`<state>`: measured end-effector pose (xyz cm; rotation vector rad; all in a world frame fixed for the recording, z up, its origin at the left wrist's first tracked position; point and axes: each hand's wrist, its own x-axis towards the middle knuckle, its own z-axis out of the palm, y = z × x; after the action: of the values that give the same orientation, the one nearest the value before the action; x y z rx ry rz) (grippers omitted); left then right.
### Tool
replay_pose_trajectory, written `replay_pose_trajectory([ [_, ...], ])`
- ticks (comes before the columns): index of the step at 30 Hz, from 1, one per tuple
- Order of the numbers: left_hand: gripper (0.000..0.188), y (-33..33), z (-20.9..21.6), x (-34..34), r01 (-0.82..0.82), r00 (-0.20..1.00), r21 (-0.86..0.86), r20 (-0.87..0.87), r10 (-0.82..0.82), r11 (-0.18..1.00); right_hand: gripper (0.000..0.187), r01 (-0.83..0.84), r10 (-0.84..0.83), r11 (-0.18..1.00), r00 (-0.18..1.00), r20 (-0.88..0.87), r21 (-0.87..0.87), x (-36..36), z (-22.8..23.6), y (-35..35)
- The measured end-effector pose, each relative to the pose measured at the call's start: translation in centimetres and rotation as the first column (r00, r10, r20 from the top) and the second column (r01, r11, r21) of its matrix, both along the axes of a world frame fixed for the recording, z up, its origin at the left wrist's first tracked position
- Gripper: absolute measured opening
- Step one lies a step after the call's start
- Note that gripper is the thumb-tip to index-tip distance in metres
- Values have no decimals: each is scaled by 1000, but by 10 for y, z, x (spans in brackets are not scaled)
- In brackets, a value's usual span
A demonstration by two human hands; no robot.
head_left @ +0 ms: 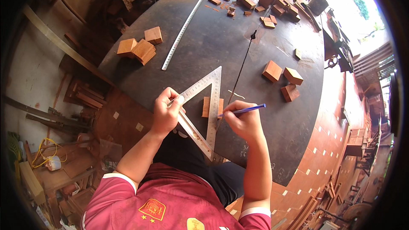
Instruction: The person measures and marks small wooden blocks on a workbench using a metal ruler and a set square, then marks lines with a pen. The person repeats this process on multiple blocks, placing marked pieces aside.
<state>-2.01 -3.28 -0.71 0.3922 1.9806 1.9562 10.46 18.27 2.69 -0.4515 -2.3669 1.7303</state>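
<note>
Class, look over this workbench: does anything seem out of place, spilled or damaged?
At the table's far end, wooden blocks lie jumbled at mixed angles, and reddish crumbs are scattered nearby, looking unswept. No clear damage stands out.

On tabletop (pixel 230 38), set square (pixel 214 102) between left hand (pixel 166 113) and right hand (pixel 245 122), across block (pixel 205 107); ruler (pixel 185 30) ahead of left, three blocks (pixel 293 76) ahead-right of right.

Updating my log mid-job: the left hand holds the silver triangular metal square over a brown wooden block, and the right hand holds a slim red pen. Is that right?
The colour is wrong: the head view shows the right hand holding a slim blue pen, not red. The rest stands.
</note>
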Motion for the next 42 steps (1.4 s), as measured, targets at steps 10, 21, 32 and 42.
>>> replay_pose_trajectory([
  [10,13,-27,1,-27,-40,996,118,83,30,992,9,149,-176,938,983,-60,-314,2,1,19],
  [21,16,-61,5,-65,-100,979,-172,-191,66,980,58,-156,228,856,970,-89,492,2,13,12],
  [32,35,-30,24,-48,-388,652,-482,-746,-136,785,54,-126,216,908,958,-190,400,1,-7,19],
  [42,74,13,70,16,269,576,-424,-649,-497,865,28,-56,-22,887,986,-163,-459,9,5,33],
])
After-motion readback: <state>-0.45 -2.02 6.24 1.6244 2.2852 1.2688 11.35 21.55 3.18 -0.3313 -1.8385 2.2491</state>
